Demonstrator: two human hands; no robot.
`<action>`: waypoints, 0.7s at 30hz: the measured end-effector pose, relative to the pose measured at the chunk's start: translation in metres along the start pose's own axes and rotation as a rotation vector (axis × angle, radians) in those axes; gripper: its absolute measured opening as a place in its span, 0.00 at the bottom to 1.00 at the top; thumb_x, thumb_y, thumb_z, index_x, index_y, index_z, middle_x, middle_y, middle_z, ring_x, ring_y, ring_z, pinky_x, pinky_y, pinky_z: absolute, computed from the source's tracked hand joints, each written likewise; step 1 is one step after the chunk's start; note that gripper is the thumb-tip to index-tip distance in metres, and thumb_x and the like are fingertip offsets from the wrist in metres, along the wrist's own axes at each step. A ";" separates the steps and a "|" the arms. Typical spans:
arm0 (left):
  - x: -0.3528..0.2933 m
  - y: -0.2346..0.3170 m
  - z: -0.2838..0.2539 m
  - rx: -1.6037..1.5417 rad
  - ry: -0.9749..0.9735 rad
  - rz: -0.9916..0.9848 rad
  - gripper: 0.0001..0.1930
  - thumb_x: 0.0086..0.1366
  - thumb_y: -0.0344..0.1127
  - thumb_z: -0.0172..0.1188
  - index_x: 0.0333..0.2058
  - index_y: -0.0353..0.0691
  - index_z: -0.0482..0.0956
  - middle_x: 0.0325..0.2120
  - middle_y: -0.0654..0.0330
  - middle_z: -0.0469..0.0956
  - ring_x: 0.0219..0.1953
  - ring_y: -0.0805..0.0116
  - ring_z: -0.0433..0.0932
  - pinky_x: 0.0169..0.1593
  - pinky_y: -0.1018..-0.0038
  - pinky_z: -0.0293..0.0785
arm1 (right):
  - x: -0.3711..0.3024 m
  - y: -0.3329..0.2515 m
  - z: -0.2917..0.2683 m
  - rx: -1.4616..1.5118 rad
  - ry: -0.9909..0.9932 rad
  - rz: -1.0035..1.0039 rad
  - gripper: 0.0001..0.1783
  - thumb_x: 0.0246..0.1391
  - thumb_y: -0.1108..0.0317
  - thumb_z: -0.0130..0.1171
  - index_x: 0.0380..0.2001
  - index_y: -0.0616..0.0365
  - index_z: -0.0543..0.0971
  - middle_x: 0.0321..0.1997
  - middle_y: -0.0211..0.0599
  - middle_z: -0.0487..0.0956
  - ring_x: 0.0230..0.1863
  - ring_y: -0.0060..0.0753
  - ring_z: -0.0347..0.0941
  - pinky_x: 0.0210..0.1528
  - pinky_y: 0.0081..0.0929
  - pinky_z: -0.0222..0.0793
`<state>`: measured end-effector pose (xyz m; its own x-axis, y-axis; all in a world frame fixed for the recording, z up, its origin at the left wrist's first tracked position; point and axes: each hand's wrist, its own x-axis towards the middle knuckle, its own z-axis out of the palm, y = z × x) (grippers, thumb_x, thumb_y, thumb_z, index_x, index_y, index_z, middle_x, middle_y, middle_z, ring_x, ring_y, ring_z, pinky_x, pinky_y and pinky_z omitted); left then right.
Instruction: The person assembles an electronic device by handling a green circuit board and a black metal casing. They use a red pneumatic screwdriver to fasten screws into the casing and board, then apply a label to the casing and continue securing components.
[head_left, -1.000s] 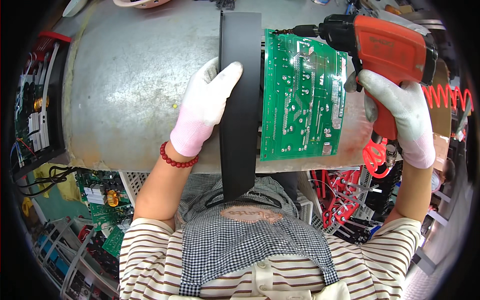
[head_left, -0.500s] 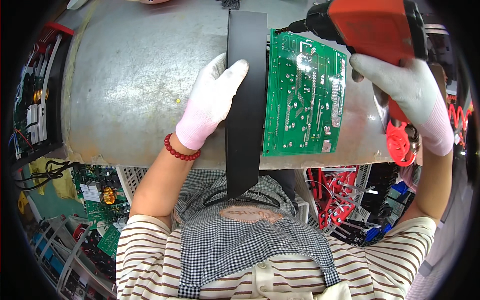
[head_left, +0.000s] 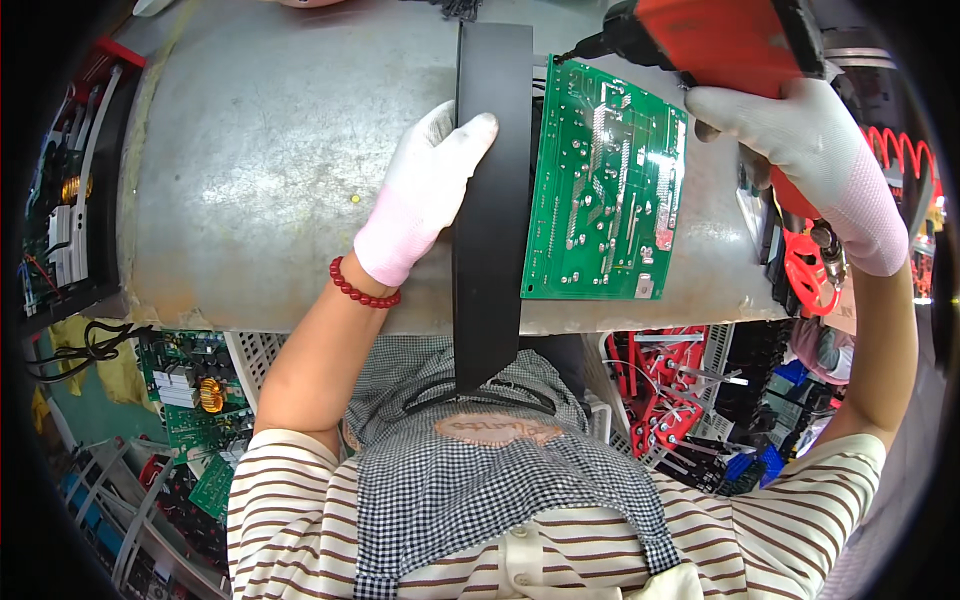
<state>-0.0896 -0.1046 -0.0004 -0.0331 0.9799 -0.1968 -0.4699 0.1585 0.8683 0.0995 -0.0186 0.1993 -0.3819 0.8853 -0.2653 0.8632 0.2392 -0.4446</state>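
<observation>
My left hand (head_left: 425,185), in a white glove with a pink cuff, grips the left edge of a long black casing (head_left: 494,200), its thumb lying on the casing's face. The casing stands upright on the bench. Against its right side is a green circuit board (head_left: 610,190), solder side toward me. My right hand (head_left: 800,150), gloved alike, is wrapped round the handle of a red and black power screwdriver (head_left: 715,40). The driver's tip meets the board's far left corner; a screw there is too small to make out.
The metal bench (head_left: 270,150) has a small yellow speck on it. At the left stands an open black case (head_left: 75,190) with electronics. Below the bench lie more circuit boards (head_left: 195,400) on the left and a crate of red parts (head_left: 665,390) on the right. A red coiled hose (head_left: 895,150) hangs at right.
The power screwdriver and my right hand have shifted slightly left and up. The circuit board has tilted, its near edge moving a little up and left. My left hand keeps its grip.
</observation>
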 end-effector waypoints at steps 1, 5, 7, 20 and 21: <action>0.000 0.001 0.000 0.018 -0.016 0.014 0.17 0.70 0.40 0.54 0.50 0.31 0.74 0.38 0.61 0.80 0.37 0.78 0.77 0.42 0.79 0.75 | -0.002 0.002 0.001 0.030 -0.001 -0.007 0.18 0.54 0.56 0.64 0.36 0.63 0.81 0.27 0.27 0.78 0.21 0.15 0.69 0.24 0.17 0.65; 0.006 0.000 0.000 0.047 0.032 -0.011 0.18 0.70 0.41 0.55 0.49 0.32 0.74 0.36 0.62 0.80 0.35 0.77 0.78 0.41 0.79 0.75 | -0.007 0.007 0.002 0.065 -0.033 0.006 0.10 0.57 0.65 0.59 0.37 0.62 0.80 0.29 0.26 0.78 0.22 0.16 0.68 0.26 0.18 0.65; 0.008 -0.006 -0.002 0.069 0.029 -0.022 0.15 0.70 0.40 0.54 0.46 0.33 0.75 0.32 0.67 0.76 0.31 0.81 0.71 0.36 0.80 0.71 | -0.011 0.012 0.006 0.068 -0.032 -0.039 0.07 0.56 0.70 0.56 0.36 0.60 0.80 0.28 0.26 0.77 0.23 0.16 0.66 0.27 0.18 0.64; 0.010 -0.008 -0.001 0.122 0.063 -0.012 0.15 0.70 0.41 0.55 0.46 0.35 0.77 0.28 0.72 0.72 0.29 0.84 0.65 0.33 0.81 0.66 | -0.017 0.029 0.006 0.205 0.000 0.130 0.14 0.58 0.60 0.57 0.30 0.62 0.80 0.19 0.24 0.70 0.21 0.14 0.64 0.26 0.18 0.59; 0.010 -0.007 0.000 0.102 0.062 -0.011 0.15 0.70 0.41 0.55 0.46 0.35 0.77 0.28 0.72 0.72 0.29 0.84 0.65 0.33 0.82 0.66 | -0.017 0.031 0.006 0.203 0.007 0.115 0.14 0.59 0.60 0.57 0.30 0.62 0.80 0.19 0.24 0.70 0.20 0.14 0.64 0.26 0.18 0.59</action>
<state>-0.0862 -0.0962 -0.0085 -0.0846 0.9692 -0.2313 -0.3785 0.1835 0.9072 0.1309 -0.0287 0.1849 -0.2816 0.9051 -0.3186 0.8166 0.0517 -0.5748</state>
